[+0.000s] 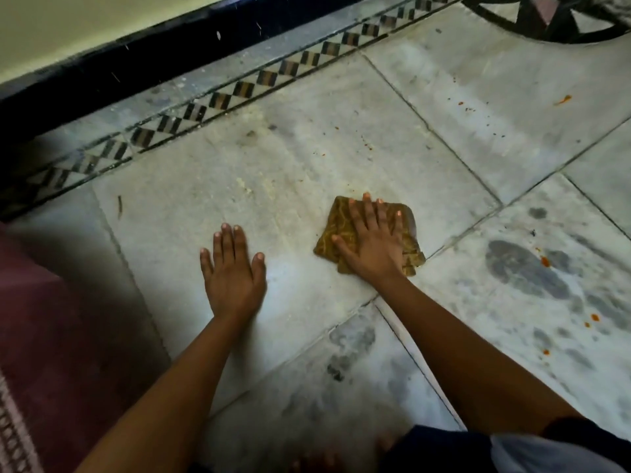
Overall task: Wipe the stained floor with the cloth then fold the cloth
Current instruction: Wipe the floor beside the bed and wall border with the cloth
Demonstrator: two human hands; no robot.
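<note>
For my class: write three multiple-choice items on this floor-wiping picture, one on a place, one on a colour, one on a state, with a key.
1. Where is the cloth?
A. under the right hand
B. under the left hand
C. on the rug

2. What colour are the stains on the floor?
A. blue
B. orange-red
C. green

3. How does the left hand lie?
A. clenched
B. lifted
C. flat, fingers spread

Key: A, the right palm presses it down; B, orange-red spots dot the tiles; C, its palm lies on bare tile.

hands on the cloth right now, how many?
1. The right hand lies flat, fingers spread, on the cloth. The left hand presses the bare floor tile beside it, clear of the cloth.
</note>
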